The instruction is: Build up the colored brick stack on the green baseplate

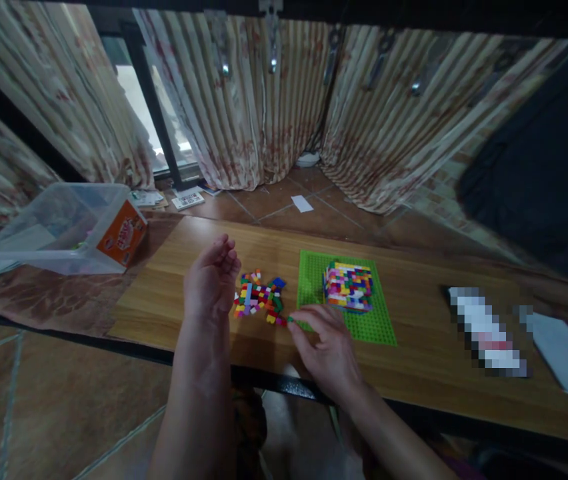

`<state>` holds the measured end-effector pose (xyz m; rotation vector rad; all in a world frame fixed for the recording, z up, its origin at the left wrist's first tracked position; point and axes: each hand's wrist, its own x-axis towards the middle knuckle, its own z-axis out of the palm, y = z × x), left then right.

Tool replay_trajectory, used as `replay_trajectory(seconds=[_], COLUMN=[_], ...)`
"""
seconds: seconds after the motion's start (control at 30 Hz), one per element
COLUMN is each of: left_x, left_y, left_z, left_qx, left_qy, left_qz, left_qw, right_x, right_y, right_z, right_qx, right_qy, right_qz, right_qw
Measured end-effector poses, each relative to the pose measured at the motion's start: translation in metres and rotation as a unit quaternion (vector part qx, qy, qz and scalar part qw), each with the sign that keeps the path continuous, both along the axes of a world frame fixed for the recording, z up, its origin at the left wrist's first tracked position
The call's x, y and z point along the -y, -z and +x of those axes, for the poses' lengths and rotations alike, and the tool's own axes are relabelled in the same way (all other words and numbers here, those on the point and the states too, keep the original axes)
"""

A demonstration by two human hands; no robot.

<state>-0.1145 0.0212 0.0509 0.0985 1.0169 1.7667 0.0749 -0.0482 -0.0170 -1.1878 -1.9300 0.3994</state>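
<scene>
My right hand point(327, 340) pinches a small green toy brick point(291, 319) between thumb and forefinger, at the near left corner of the green baseplate point(381, 327). On that plate stands a block built of many coloured bricks point(349, 287), just beyond my right knuckles. My left hand point(214, 277) is turned palm up at the left of a loose brick pile point(259, 293). Its fingers are loosely bent and apart, and nothing shows in them. Red, yellow, blue, white and other bricks lie scattered in the pile between my hands.
A clear plastic box point(71, 260) with an orange label stands left of the wooden board point(154, 293). At the right lie a blurred-out item point(487, 333) and a white sheet point(567, 353). Curtains point(284, 113) hang behind; papers point(187, 200) lie beyond the board.
</scene>
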Motion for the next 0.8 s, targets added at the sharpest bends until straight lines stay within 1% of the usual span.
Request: replay_trajectory(seconds=[0.23, 0.37, 0.5, 0.67, 0.73, 0.8], left_x=[-0.003, -0.003, -0.003, -0.002, -0.001, -0.001], left_y=[0.008, 0.013, 0.016, 0.016, 0.016, 0.015], left_z=[0.021, 0.028, 0.027, 0.023, 0.022, 0.019], left_qx=[-0.039, -0.072, -0.093, -0.098, -0.099, -0.103], left_qy=[0.057, 0.083, 0.077, 0.064, 0.066, 0.065], left_qz=[0.001, 0.002, -0.003, -0.003, 0.000, 0.002], left_qw=[0.998, 0.994, 0.993, 0.993, 0.993, 0.993], right_x=[-0.007, -0.010, -0.009, -0.008, -0.009, -0.010], right_y=[-0.003, -0.002, 0.006, 0.019, 0.022, 0.024], right_z=[0.033, 0.043, 0.035, 0.012, 0.005, 0.001], right_qx=[-0.008, -0.014, 0.000, 0.061, 0.085, 0.107], right_qy=[0.037, 0.045, 0.014, -0.044, -0.053, -0.047], right_qz=[-0.002, -0.006, -0.027, -0.040, -0.041, -0.039], right_qw=[0.999, 0.999, 1.000, 0.996, 0.994, 0.992])
